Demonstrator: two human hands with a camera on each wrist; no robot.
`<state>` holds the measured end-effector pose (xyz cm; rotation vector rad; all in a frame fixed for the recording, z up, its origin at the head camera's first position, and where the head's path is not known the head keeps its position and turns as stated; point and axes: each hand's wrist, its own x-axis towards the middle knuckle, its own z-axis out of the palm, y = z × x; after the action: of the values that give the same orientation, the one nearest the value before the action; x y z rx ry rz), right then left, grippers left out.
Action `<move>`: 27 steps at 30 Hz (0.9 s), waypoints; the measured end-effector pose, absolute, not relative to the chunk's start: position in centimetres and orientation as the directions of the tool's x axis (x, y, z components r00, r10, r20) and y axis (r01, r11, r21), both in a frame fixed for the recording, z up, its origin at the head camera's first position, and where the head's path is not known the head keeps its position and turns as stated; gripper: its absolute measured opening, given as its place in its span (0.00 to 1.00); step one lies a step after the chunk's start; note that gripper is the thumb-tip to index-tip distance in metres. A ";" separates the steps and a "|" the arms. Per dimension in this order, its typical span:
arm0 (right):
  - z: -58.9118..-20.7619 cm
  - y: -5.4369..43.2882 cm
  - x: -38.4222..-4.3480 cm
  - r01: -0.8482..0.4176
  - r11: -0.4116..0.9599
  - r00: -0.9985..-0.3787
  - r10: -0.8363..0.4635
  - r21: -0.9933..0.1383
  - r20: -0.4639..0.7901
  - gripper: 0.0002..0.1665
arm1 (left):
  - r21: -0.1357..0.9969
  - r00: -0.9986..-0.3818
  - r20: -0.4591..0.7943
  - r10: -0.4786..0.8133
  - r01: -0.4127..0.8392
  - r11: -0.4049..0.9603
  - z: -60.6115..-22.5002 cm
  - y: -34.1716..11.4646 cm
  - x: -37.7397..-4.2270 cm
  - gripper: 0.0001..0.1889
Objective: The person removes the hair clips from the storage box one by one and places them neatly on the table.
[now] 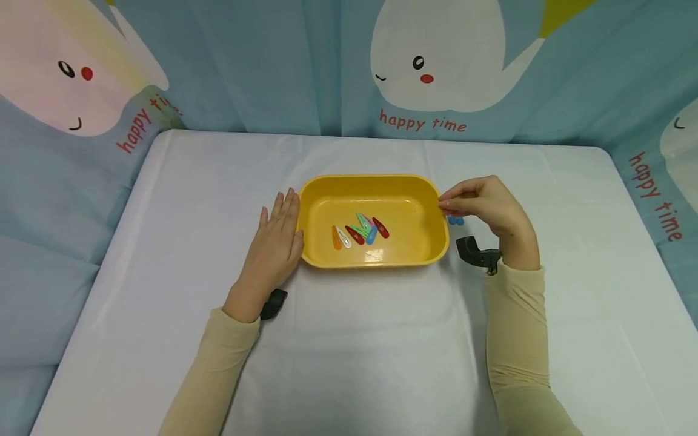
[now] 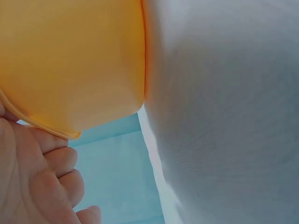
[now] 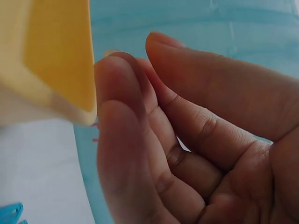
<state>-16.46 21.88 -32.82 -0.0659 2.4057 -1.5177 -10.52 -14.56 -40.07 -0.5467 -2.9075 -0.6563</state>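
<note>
A yellow plastic tray (image 1: 420, 248) sits on the white table, with several colourful snap hair clips (image 1: 357, 234) lying at its middle. My left hand (image 1: 275, 242) rests against the tray's left side, its fingers straight and its thumb at the rim. In the left wrist view the fingers (image 2: 60, 161) are right at the tray's rim. At the tray's right rim is my right hand (image 1: 485, 203), its fingers bent and fingertips close to the edge. The right wrist view shows its thumb (image 3: 205, 74) apart from the fingers, nothing between them. Small blue things (image 1: 455, 220) lie beneath that hand.
The white cloth-covered table (image 1: 382, 351) extends around the tray. Blue curtains (image 1: 272, 66) with whale prints hang along its back and sides. A black wrist camera (image 1: 478, 253) juts from the right wrist, another (image 1: 274, 304) from the left.
</note>
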 end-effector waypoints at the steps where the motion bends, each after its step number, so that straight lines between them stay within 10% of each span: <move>1: -32.8 21.8 -16.4 0.116 0.445 -0.955 -0.196 -0.888 -0.223 0.13 | 0.393 -0.928 0.187 0.322 0.371 0.842 -40.1 -14.5 -10.6 0.31; 27: -32.8 16.4 -18.8 0.048 0.550 -0.883 -0.368 -0.834 -0.293 0.08 | 0.365 -0.932 0.177 0.317 0.362 0.858 -40.0 -14.4 -10.6 0.30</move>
<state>-18.78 16.44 -32.76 -0.2595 2.3508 -1.2837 -10.59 -14.39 -39.98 -0.5355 -2.9206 -0.6067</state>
